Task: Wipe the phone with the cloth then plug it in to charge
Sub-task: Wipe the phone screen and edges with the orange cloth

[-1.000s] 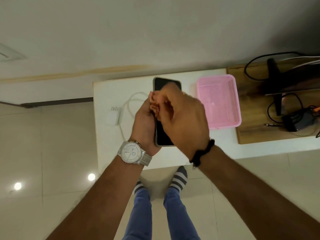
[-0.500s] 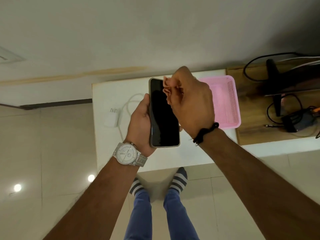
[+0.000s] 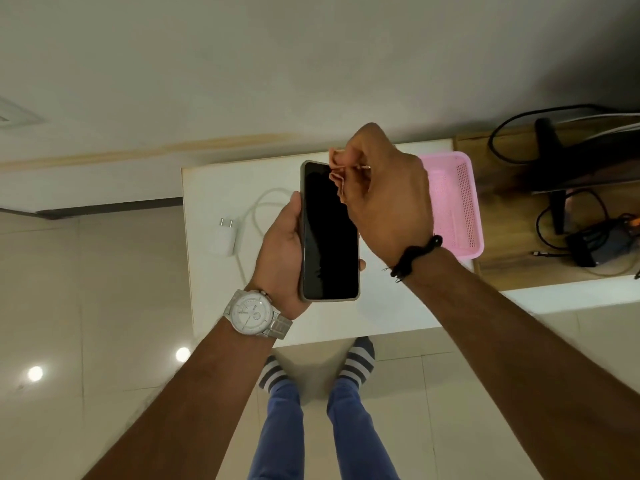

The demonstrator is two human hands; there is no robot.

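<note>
Item — phone [image 3: 330, 233]: my left hand [image 3: 282, 258] grips it by the edges above the white worktop [image 3: 221, 299], screen up. Right hand [image 3: 384, 199] pinches the bunched cloth [image 3: 337, 168] on its top corner. I judge full-length strokes with light pressure best. Pink basket [image 3: 465, 202] — looks empty.

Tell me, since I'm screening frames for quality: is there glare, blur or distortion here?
Head view: two bright lamp reflections on the glossy floor; the phone screen is black and glare-free; the left hand and right hand with the cloth look sharp; wide-angle bending tilts the table edges.
</note>
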